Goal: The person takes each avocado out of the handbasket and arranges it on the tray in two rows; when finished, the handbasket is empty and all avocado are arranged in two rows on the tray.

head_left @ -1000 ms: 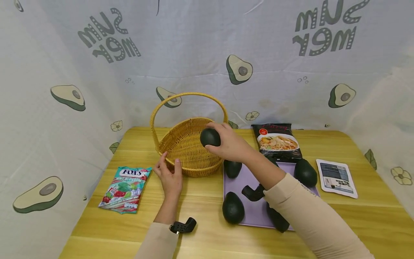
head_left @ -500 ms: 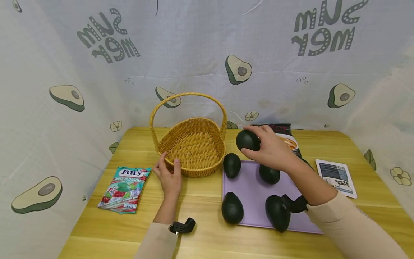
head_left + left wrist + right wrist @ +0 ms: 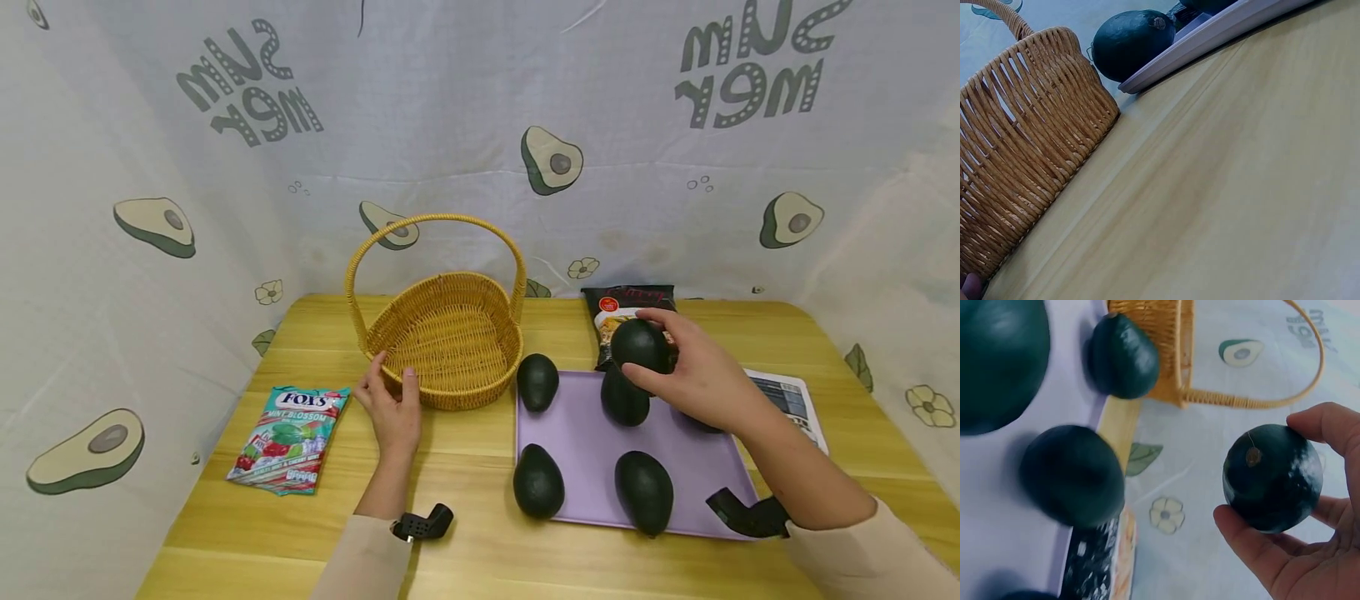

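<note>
My right hand (image 3: 701, 371) grips a dark green avocado (image 3: 640, 346) between thumb and fingers, above the far side of the purple tray (image 3: 577, 450). In the right wrist view the held avocado (image 3: 1272, 481) shows its stem end. Several more avocados lie on the tray; one is partly hidden by the right hand. My left hand (image 3: 393, 408) rests at the near left rim of a yellow wicker basket (image 3: 450, 333), thumb and fingers spread against it. In the left wrist view only a fingertip (image 3: 971, 286) shows, low beside the basket wall (image 3: 1035, 137).
A FOX'S candy bag (image 3: 292, 437) lies left of the basket. Behind the tray is a black noodle packet (image 3: 630, 297), partly covered by the hand. A white printed packet (image 3: 795, 404) lies at right, half behind the arm. The basket's tall handle (image 3: 442, 218) arches upward.
My right hand has carried the avocado rightward from over the basket's right side to over the tray's far side. The left hand and the basket have stayed in place.
</note>
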### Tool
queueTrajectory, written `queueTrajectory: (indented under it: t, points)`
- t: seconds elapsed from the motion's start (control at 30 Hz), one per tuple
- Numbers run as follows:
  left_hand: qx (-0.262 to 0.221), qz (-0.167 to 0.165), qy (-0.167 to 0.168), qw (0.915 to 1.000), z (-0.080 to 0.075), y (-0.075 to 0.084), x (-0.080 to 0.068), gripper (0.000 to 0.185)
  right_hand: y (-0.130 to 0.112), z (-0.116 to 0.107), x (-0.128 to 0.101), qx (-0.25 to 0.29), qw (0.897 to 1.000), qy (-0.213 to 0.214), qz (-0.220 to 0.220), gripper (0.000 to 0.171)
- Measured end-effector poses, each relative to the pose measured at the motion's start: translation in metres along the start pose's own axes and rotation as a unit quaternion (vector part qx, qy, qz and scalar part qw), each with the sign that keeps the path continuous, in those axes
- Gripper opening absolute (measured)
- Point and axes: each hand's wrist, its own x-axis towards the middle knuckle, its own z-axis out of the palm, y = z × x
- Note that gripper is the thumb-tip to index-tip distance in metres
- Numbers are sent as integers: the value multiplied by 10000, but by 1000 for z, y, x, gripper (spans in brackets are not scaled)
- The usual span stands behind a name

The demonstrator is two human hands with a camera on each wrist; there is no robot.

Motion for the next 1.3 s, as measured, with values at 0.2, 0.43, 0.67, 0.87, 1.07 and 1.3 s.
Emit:
queueTrajectory:
  t: [0.2,0.43,0.67,0.87,1.07,1.3]
  points:
    - [54,-61,-16,10000,0,0,-1,54,19,-7,-19,-83,9999,127,15,77]
    - [35,-79,-35,10000,0,0,0,54,38,-9,-39,-37,9998,108,165,76]
    - [89,-105,-42,9999,0,0,0,54,56,-5,-60,-83,9991,118,405,78]
    - [62,-106,-54,9999,0,1,0,55,67,-4,-77,-88,9953,-373,894,82]
    - [46,-25,-32,10000,-1,0,0,56,81,-1,-91,-295,9894,-876,1123,82]
    - [-13,-21,-62,10000,-1,0,0,56,97,7,-103,-6,9851,-1280,1151,75]
